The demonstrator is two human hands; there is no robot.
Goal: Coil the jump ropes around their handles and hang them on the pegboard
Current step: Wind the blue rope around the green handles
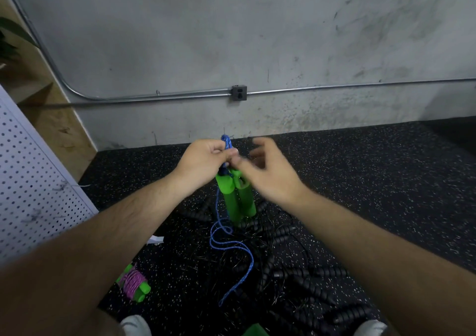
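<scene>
Fingers (pixel 219 152) of the left hand (pixel 203 160) are pinching 1 braided blue rope (pixel 231 245) just above 2 smooth green cylindrical handles (pixel 237 196), which are hanging side by side over the speckled rubber floor (pixel 360 181). Beside them the right hand (pixel 268 173) is hovering, blurred, fingers spread, gripping nothing. Below, 1 purple-wound bundle (pixel 134 283) and ribbed black ropes (pixel 309 281) are lying; the perforated pegboard (pixel 33 181) is standing at left.

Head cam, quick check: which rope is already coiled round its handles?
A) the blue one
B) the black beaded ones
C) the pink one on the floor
C: the pink rope lies wound round its green handles on the floor, while the blue rope dangles loose from the left hand and the black beaded ropes sprawl uncoiled.
</scene>
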